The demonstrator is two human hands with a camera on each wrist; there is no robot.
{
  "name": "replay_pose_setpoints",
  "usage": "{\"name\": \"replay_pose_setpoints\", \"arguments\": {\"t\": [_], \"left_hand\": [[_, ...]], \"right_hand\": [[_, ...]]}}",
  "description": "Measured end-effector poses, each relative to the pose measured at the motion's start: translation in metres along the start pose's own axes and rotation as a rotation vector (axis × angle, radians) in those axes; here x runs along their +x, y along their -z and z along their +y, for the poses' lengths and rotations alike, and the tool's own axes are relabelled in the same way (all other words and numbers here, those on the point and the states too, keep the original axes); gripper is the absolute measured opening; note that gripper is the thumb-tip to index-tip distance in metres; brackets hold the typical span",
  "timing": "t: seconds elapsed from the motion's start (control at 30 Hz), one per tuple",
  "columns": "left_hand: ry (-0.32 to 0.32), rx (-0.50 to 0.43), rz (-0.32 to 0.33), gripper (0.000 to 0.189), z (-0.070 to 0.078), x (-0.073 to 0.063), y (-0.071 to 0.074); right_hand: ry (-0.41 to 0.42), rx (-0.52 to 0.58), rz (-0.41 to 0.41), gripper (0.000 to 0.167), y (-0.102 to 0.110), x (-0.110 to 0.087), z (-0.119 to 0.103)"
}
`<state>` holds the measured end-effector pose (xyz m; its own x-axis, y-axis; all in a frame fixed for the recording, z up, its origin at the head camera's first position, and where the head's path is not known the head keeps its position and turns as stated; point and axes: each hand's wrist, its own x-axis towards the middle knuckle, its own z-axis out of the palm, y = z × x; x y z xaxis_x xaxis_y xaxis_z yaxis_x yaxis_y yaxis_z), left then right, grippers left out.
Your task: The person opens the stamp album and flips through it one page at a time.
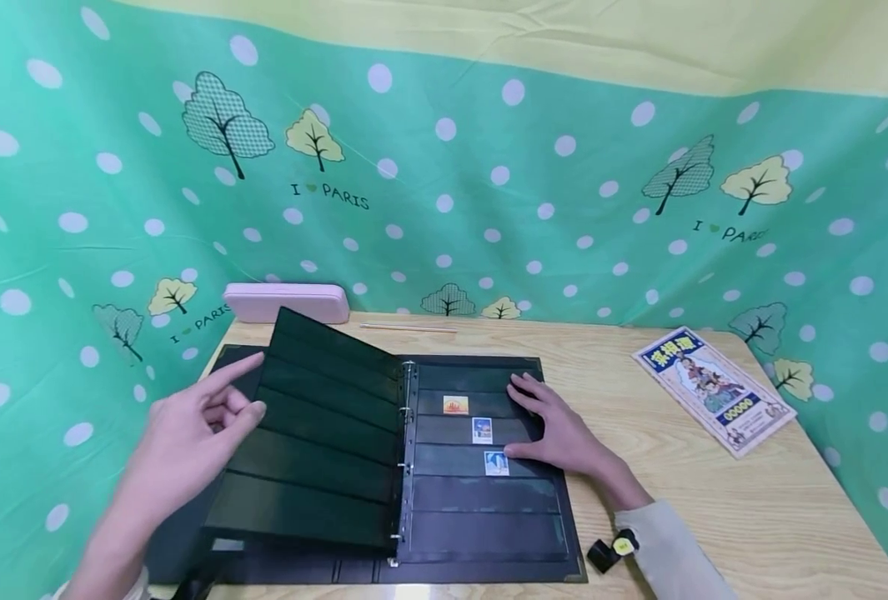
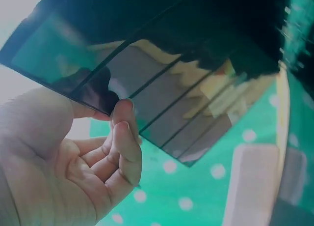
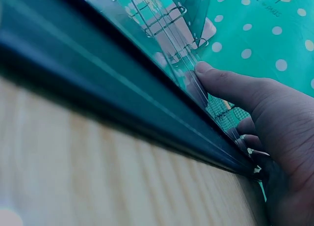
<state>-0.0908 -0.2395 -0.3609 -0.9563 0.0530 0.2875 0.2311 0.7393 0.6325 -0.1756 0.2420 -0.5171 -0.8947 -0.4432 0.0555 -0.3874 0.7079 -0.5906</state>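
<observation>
A black stamp album (image 1: 489, 575) lies spread out, its ring binding (image 1: 404, 462) down the middle. My left hand (image 1: 188, 442) pinches the outer edge of a glossy black page (image 1: 316, 433), which stands tilted up over the left side. The thumb and fingers meet at that page's edge in the left wrist view. On the right-hand page (image 1: 481, 533), three small stamps sit in the strips: an orange stamp (image 1: 455, 405), a blue stamp (image 1: 482, 431) and another blue stamp (image 1: 497, 463). My right hand (image 1: 564, 429) rests spread on this page's outer edge, thumb beside the lowest stamp.
A pink case (image 1: 286, 302) stands at the back left, with a thin stick (image 1: 408, 328) beside it. To the right lies a printed, colourful booklet (image 1: 714, 390). A green dotted cloth (image 1: 444, 167) hangs behind the wooden table (image 1: 684, 492).
</observation>
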Motion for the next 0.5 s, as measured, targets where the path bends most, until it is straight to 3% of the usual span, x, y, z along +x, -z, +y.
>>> {"name": "replay_pose_setpoints", "arguments": {"t": [0.27,0.5], "left_hand": [[0.161,0.066,-0.095,0.058,-0.053,-0.019,-0.001],[0.275,0.101,-0.205,0.060,-0.090,-0.022,-0.013]], "right_hand": [[0.001,-0.007,-0.003,0.102,-0.001,0.000,0.003],[0.003,0.000,0.001,0.101,0.000,0.000,0.002]]}}
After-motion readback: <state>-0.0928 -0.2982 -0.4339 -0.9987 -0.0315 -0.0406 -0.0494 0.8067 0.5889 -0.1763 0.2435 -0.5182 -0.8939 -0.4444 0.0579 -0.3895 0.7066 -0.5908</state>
